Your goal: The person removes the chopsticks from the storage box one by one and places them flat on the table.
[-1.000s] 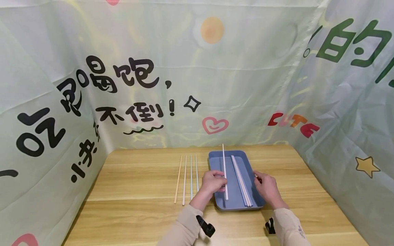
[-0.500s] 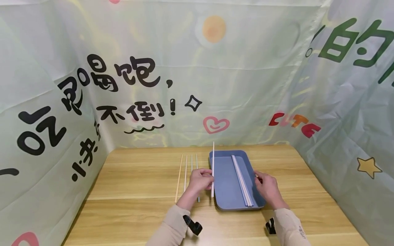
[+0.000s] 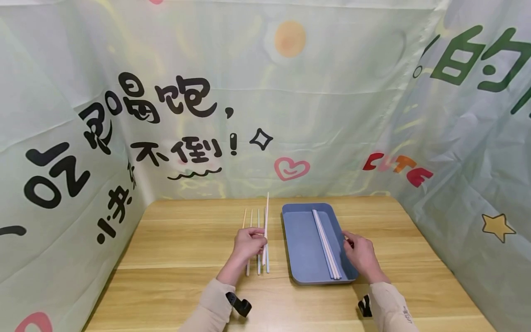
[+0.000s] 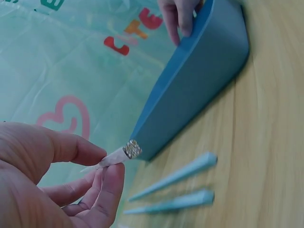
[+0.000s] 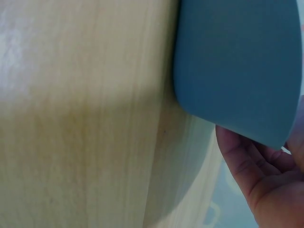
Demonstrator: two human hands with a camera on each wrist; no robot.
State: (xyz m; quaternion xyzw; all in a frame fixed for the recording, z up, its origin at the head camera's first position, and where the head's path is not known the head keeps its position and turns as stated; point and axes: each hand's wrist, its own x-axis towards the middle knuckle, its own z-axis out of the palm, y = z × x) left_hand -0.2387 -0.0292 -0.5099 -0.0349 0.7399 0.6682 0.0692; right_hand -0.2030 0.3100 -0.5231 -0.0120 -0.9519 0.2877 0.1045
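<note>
My left hand [image 3: 248,244] pinches a pale pinkish-white chopstick [image 3: 266,219] between thumb and fingertips. It is above the right side of a row of chopsticks lying on the table. In the left wrist view, the held chopstick [image 4: 116,157] has a glittery silver end, with two light-blue chopsticks [image 4: 176,175] below it. A yellowish chopstick [image 3: 244,217] and a whitish one [image 3: 250,217] are partly hidden behind the hand. My right hand [image 3: 362,254] grips the right wall of a blue tray [image 3: 300,258], fingers outside, thumb at the rim. Several chopsticks [image 3: 325,242] lie bundled inside the tray.
The wooden table [image 3: 178,258] extends left of the row and right of the tray. Printed cloth [image 3: 332,115] hangs along the back and both sides of it. A black wrist strap [image 3: 239,304] sits on the left sleeve.
My left hand has carried the whitish chopstick leftward, from over the tray to over the row on the table. My right hand and the tray have stayed in place.
</note>
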